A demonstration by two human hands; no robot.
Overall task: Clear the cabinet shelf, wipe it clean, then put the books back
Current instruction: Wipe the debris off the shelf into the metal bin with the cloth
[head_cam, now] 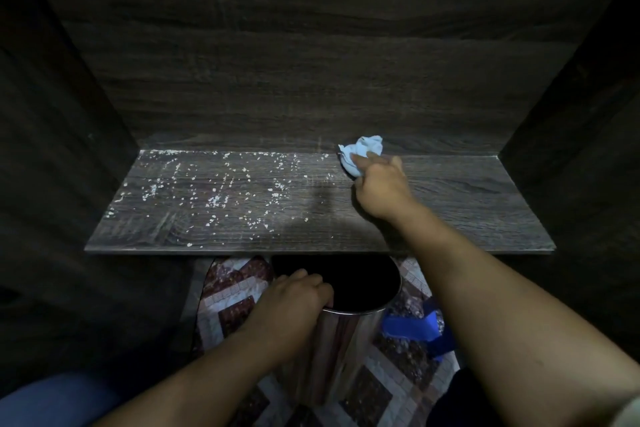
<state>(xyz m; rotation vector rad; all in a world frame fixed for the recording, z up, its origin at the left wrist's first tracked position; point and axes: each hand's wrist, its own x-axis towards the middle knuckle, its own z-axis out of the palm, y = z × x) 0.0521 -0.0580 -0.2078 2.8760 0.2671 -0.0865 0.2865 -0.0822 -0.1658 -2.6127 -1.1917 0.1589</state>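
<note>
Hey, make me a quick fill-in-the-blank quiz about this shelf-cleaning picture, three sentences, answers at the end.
1. The right hand holds a crumpled light ____ cloth on the shelf.
2. The left hand grips the ____ of the metal bin below the shelf's front edge.
3. The white crumbs lie mostly on the shelf's ____ half.

Answers: blue; rim; left.

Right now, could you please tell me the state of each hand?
The left hand is closed, gripping the rim of the metal bin.
The right hand is closed, holding the blue cloth.
</note>
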